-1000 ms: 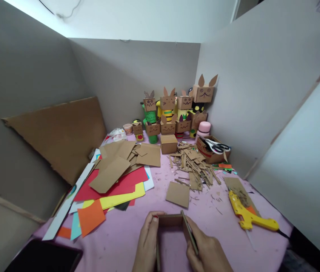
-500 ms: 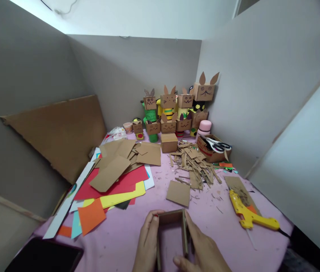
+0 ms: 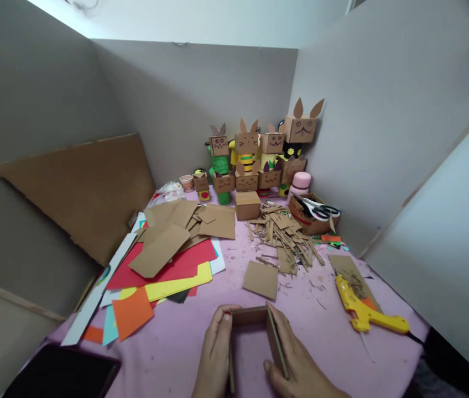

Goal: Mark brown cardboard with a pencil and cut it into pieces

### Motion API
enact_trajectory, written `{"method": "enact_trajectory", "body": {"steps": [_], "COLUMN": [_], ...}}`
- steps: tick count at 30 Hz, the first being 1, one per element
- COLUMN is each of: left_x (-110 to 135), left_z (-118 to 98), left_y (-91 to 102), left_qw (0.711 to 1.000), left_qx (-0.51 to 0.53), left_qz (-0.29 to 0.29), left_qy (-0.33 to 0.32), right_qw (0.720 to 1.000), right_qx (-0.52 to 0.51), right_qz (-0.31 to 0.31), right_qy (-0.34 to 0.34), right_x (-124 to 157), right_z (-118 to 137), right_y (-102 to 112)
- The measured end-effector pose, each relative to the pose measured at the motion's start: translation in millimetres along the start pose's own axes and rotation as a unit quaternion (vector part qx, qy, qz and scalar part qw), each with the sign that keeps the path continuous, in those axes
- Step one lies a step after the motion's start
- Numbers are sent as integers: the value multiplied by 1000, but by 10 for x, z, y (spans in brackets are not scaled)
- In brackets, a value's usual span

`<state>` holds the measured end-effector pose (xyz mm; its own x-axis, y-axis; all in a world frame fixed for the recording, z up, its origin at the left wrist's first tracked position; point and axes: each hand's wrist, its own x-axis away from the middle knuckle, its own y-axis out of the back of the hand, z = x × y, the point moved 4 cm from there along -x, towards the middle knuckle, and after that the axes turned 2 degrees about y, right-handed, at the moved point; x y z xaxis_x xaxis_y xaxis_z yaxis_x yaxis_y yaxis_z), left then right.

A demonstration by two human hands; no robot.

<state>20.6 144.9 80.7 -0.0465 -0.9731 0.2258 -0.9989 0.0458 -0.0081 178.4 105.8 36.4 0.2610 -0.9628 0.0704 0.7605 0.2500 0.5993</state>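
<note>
Between my hands is a cardboard frame [image 3: 250,316], with a back strip and two side strips in view and the pink tablecloth showing through it. My left hand [image 3: 214,354] grips the left side and the back left corner. Wrapped around the right side is my right hand [image 3: 290,354], its thumb on the inner face and its fingers outside. Just beyond the frame a square cardboard piece [image 3: 260,279] lies flat. A yellow glue gun [image 3: 367,315] rests to the right, partly on a cardboard scrap [image 3: 353,276].
Cardboard sheets [image 3: 162,249] and coloured paper [image 3: 133,312] lie left. A dark tablet-like object [image 3: 64,373] is front left. Cardboard scraps [image 3: 286,232] and a box with scissors [image 3: 311,215] sit back right. Cardboard animal figures [image 3: 246,143] stand behind a closed box [image 3: 248,206].
The right side of the frame now slants outward toward the front, and my right hand has shifted slightly right with it. My left hand keeps its hold.
</note>
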Motion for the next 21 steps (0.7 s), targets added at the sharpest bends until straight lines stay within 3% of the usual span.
{"method": "enact_trajectory", "body": {"steps": [8, 21], "left_x": [-24, 3], "left_z": [60, -10], "left_y": [20, 2], "left_qw": [999, 999], "left_qx": [-26, -24], "left_qz": [19, 1], "left_qy": [-12, -35], "right_qw": [998, 988], "right_qx": [-57, -141], "right_qz": [-14, -58], "right_qy": [-8, -1], "right_x": [13, 32], "right_z": [50, 24], "right_y": [34, 85]}}
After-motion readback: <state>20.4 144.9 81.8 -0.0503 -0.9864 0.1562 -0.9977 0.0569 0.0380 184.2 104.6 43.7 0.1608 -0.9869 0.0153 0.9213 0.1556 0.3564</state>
